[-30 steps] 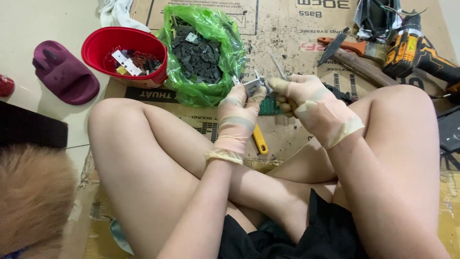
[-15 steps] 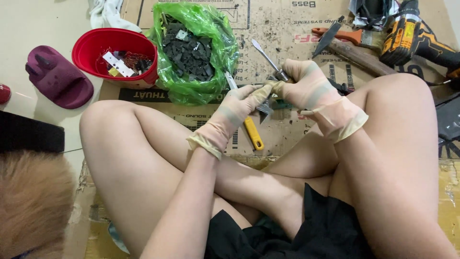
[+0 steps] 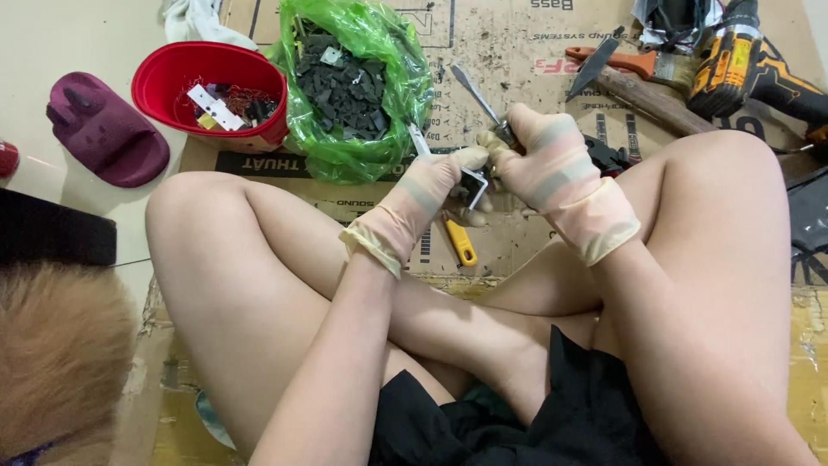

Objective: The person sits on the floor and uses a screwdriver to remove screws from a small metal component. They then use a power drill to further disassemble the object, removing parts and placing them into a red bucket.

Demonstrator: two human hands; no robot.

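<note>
I sit cross-legged on flattened cardboard (image 3: 517, 78), both hands in thin beige gloves. My left hand (image 3: 431, 194) pinches a small metal part (image 3: 473, 185) between thumb and fingers. My right hand (image 3: 552, 164) is closed around a thin metal tool (image 3: 479, 97) whose tip points up and away, its lower end meeting the part. A yellow-handled tool (image 3: 461, 243) lies on the cardboard just below my hands.
A green plastic bag (image 3: 354, 86) of dark small parts and a red bowl (image 3: 211, 86) of scraps stand at the back left. A maroon slipper (image 3: 103, 129) lies further left. A hammer (image 3: 655, 99), brush and yellow-black power drill (image 3: 750, 65) lie at the back right.
My hands stay joined on the small part and tool, shifting slightly lower and to the right in view. The camera tilted, so the bag and bowl sit a little higher.
</note>
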